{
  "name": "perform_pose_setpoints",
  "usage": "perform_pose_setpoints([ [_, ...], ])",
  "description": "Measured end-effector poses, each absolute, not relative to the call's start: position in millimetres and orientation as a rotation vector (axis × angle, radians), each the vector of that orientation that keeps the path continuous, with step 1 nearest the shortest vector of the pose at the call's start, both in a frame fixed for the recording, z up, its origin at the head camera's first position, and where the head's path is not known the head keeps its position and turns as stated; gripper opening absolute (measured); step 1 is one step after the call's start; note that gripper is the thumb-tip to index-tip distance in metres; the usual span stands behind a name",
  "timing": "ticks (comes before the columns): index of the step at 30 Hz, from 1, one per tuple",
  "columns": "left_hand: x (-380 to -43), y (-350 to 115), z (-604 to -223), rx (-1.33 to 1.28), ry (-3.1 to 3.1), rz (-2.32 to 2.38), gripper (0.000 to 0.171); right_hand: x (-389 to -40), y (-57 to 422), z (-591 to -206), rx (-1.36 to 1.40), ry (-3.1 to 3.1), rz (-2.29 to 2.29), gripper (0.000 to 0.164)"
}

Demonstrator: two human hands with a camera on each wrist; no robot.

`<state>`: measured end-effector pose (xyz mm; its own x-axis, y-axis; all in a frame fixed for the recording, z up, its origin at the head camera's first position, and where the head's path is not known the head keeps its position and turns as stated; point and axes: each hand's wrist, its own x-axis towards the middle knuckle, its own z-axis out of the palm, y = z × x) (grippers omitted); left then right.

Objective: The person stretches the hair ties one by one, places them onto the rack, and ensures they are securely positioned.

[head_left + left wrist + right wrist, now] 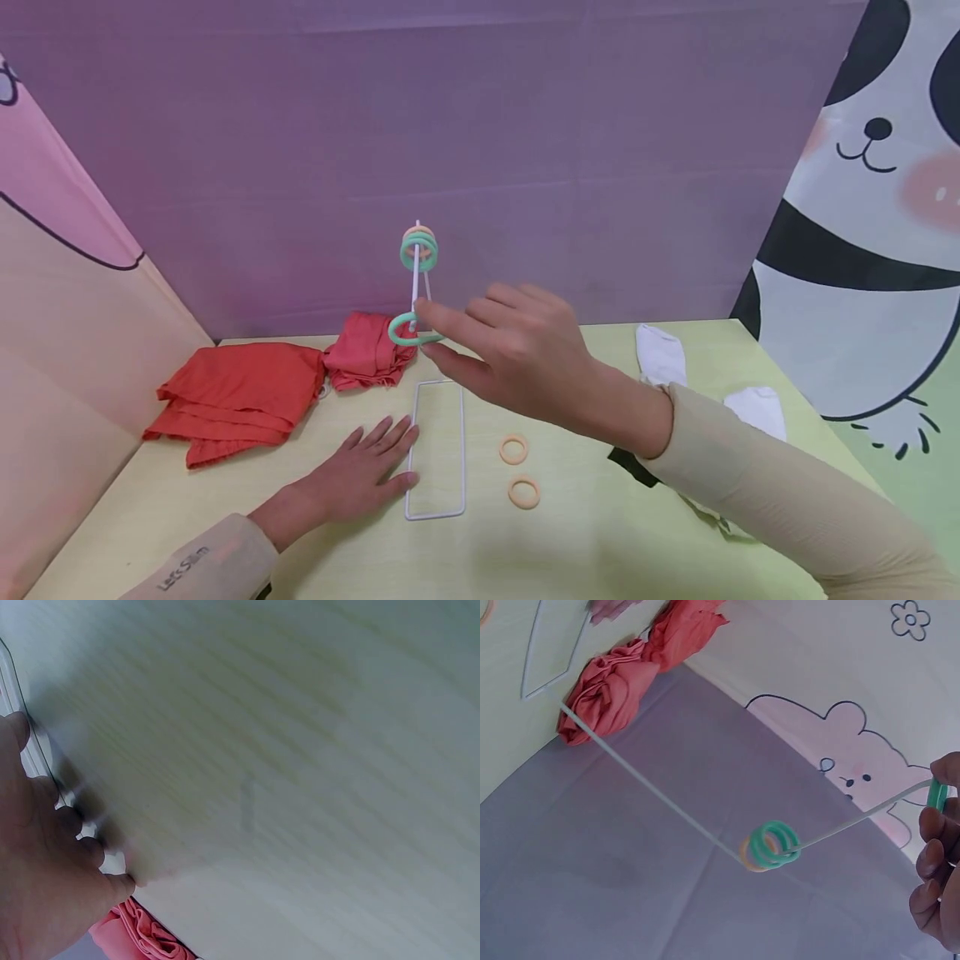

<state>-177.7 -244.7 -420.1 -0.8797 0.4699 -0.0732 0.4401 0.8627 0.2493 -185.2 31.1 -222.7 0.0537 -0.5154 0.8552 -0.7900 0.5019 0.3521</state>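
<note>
Head view: pinching green ring (408, 342) by its rim in right hand (517, 346), between thumb and forefinger, at near tip of stand (416, 283), probably to keep the hole clear; resting left hand (360, 479), fingers straight and spread, on stand's base, likely for steadiness. Set on pale table (555, 550), with red cloths (240, 400) left of stand, orange rings (502, 451) and white cloths (662, 357) right, purple curtain (480, 125) behind.

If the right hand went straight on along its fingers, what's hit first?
Probably the rod: its free end is at the green ring the right hand pinches. Any gap is hard to judge.
</note>
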Motion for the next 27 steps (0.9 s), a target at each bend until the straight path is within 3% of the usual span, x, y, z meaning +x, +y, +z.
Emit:
perform_pose_setpoints([
  [17, -175, -241, -412, 0.679, 2.889, 0.319, 0.074, -247, 12, -235, 1.001, -1.680, 0.214, 0.018],
  [27, -175, -240, -410, 0.670, 2.885, 0.297, 0.075, -266, 4, -238, 0.916, -1.725, 0.177, 0.018],
])
